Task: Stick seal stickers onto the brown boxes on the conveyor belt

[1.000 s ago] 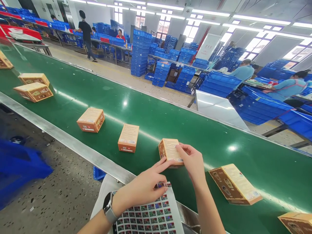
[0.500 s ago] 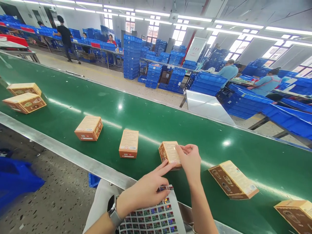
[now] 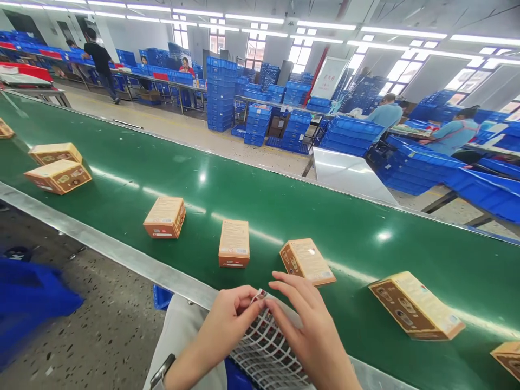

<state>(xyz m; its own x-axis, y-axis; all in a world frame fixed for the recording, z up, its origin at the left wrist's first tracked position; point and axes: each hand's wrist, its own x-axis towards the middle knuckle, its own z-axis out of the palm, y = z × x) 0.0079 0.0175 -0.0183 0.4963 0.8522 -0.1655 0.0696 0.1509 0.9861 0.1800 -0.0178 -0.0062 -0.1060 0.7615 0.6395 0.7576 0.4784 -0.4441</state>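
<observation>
Grip pinched on the sticker sheet [image 3: 268, 346] by the conveyor's [image 3: 260, 195] near edge, the left hand [image 3: 233, 319] should, I reckon, hold it taut for the right hand [image 3: 311, 319], fingers apart.

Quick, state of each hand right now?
Left hand: closed, pinching the edge of the sticker sheet.
Right hand: open, close to the sticker sheet; whether it touches cannot be told.
</observation>
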